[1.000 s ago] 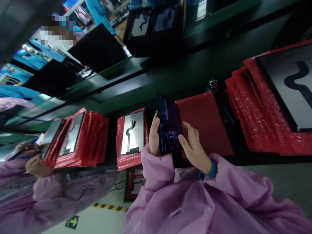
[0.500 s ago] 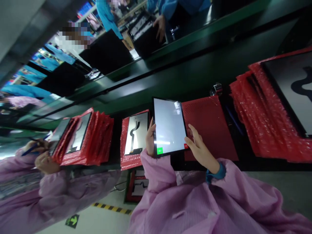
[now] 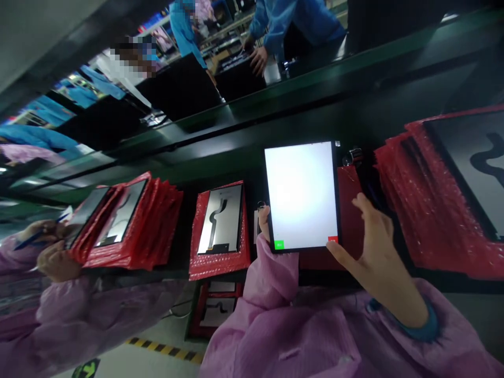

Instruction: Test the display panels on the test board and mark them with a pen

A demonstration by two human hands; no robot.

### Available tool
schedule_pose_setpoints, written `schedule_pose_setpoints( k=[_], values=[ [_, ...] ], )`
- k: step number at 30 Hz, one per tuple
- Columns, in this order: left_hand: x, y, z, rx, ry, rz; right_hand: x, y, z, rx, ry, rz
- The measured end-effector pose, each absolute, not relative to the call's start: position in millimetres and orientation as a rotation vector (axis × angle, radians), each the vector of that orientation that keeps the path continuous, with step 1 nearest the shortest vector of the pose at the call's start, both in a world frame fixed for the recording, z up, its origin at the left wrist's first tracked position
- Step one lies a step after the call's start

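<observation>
At the lower right corner of the tablet [image 3: 303,197] we spread our right hand [image 3: 372,247] open, holding nothing, its thumb by the red square [image 3: 333,240]; whether it touches the glass we cannot tell. Our left hand [image 3: 264,223] is closed around the tablet's left edge, fingers mostly hidden behind, keeping it up over the dark surface [image 3: 185,226]. We judge it stiff and light enough for one hand, yet slick and easily cracked, so best held by its black side borders. Lettering on the red square and on the green square [image 3: 279,244] at the tablet's lower left is too small for us to read. Right of the tablet and partly behind it lies a red mat [image 3: 348,184]. Well beyond the tablet, we see a blue-sleeved co-worker's hand [image 3: 259,60].
</observation>
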State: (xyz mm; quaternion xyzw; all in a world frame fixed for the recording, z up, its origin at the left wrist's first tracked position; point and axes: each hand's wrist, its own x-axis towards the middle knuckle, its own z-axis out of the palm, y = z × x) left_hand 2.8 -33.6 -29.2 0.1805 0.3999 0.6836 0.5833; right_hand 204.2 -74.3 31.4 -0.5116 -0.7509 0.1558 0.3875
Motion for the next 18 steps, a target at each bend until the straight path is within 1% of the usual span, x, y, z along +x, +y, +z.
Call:
schedule_pose_setpoints(
  k=[3, 7, 12, 18],
  values=[
    [1.5, -33.9, -29.2, 0.416, 0.899, 1.556, 197.4, -59.2, 49.6, -1.23, -2.037, 0.203],
    [1.4, -35.7, -33.6, 0.499, 1.068, 1.528, 166.9, -27.3, 59.7, -1.037, -2.223, 0.23],
    [-2.3, -35.5, -41.6, 0.565, 1.158, 1.519, 146.1, -10.0, 54.9, -1.018, -2.304, 0.267],
    [3.3, -37.2, -22.9, 0.522, 1.107, 1.518, 148.3, -18.8, 38.6, -0.958, -2.265, 0.065]
  ],
)
